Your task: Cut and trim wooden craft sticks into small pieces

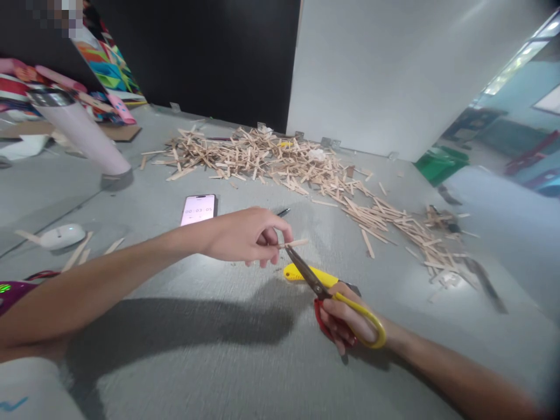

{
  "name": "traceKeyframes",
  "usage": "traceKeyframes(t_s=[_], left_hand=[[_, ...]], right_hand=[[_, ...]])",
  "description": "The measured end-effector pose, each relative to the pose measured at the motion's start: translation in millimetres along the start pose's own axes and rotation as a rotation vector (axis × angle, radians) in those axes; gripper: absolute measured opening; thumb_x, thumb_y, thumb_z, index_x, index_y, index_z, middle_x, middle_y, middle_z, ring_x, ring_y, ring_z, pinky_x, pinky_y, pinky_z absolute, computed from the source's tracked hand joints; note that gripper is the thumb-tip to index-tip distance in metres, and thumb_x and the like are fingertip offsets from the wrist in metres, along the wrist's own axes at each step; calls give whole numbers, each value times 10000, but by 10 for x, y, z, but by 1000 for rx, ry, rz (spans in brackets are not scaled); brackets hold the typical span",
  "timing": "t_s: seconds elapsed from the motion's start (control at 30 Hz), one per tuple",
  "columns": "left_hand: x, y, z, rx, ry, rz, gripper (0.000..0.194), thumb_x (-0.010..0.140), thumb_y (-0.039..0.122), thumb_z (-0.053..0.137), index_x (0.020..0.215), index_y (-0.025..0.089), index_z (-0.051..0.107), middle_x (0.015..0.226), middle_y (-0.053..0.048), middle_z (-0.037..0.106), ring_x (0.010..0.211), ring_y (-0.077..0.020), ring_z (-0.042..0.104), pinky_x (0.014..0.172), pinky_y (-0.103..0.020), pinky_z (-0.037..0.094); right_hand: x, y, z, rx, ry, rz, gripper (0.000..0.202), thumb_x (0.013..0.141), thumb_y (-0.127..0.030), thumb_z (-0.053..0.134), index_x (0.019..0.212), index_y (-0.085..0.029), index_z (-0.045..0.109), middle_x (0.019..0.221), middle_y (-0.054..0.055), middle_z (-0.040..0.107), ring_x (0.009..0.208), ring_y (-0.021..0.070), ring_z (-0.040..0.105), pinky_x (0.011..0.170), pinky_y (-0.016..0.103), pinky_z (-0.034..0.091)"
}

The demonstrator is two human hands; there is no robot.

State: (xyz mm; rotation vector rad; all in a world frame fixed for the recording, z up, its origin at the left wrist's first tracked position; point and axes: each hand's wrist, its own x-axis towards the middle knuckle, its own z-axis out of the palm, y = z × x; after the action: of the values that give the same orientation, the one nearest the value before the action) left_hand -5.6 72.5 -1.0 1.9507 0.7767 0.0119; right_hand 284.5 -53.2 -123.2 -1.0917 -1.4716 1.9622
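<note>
Mouse: we see it well to the left of our left hand, loose sticks beside it.
Bottle: tilted in our view, beyond the mouse.
Phone: just beyond our left wrist, screen lit.
Left hand: we pinch one thin stick between thumb and fingertips, its end pointing right.
Stick pile: spread beyond both our hands, trailing to the right.
Pen: just beyond our left fingers.
Scissors: tips at the pinched stick; we cannot tell whether they touch it.
Yellow cutter: behind the scissors, near our right hand.
Right hand: we curl it round the scissors' handles.
Green bin: well beyond our right hand.
</note>
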Motion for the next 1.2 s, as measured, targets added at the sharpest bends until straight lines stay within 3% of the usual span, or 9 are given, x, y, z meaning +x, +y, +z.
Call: traceKeyframes(t_s=[0.3, 0.5, 0.7, 0.9, 1.03, 1.13, 1.2], left_hand=[[-13, 2, 102, 3, 73, 58, 116, 954, 231, 655, 1066, 206, 644, 894, -70, 812, 721, -188, 769, 549, -216, 536], [44, -40, 91, -119, -6, 64, 176, 987, 279, 676, 1079, 233, 534, 944, -75, 812, 756, -186, 766, 594, -236, 564], [71, -66, 74, -125, -25, 63, 149, 1020, 286, 662, 1074, 237, 532, 977, -77, 822, 748, -178, 761, 632, -261, 601], [102, -70, 59, -96, -28, 41, 160, 1030, 283, 656, 1012, 239, 503, 984, -64, 833, 750, -177, 780, 634, -257, 590], [118, -76, 75, -107, 3, 25, 192, 1020, 293, 663, 1006, 238, 480, 977, -75, 833, 793, -202, 797, 636, -274, 610], [120, -78, 114, -120, 52, 25, 179, 1035, 311, 652, 1041, 241, 487, 990, -84, 837, 868, -233, 822, 638, -285, 635], [116, -79, 152, -133, 89, 39, 178, 1046, 326, 645, 1063, 243, 489, 999, -89, 839, 872, -242, 833, 611, -280, 639]], right_hand=[[-2, 26, -11, 1, 13, 24, 622, 998, -669, 631, 585, -212, 545, 391, -67, 458, 295, 90, 472, 330, 163, 444], [18, 14, 24, 23, 13, -14, 634, 1017, -631, 596, 533, -231, 506, 366, -65, 429, 275, 93, 433, 356, 193, 490], [23, 29, 52, 16, -15, -54, 693, 1062, -660, 552, 518, -234, 501, 361, -50, 425, 281, 104, 442, 374, 212, 508], [19, 16, 61, -19, 0, -26, 742, 1065, -735, 523, 519, -234, 470, 342, -43, 398, 276, 105, 485, 307, 177, 330], [33, 39, 42, -19, 16, -29, 762, 1083, -726, 502, 506, -229, 457, 331, -42, 399, 262, 92, 457, 301, 173, 289], [61, 99, 18, 33, 29, -74, 759, 1081, -743, 491, 527, -224, 481, 330, -44, 412, 257, 95, 448, 298, 170, 316], [75, 134, 9, 74, 7, -127, 749, 1039, -794, 530, 566, -213, 531, 353, -50, 438, 278, 103, 470, 318, 179, 403]])
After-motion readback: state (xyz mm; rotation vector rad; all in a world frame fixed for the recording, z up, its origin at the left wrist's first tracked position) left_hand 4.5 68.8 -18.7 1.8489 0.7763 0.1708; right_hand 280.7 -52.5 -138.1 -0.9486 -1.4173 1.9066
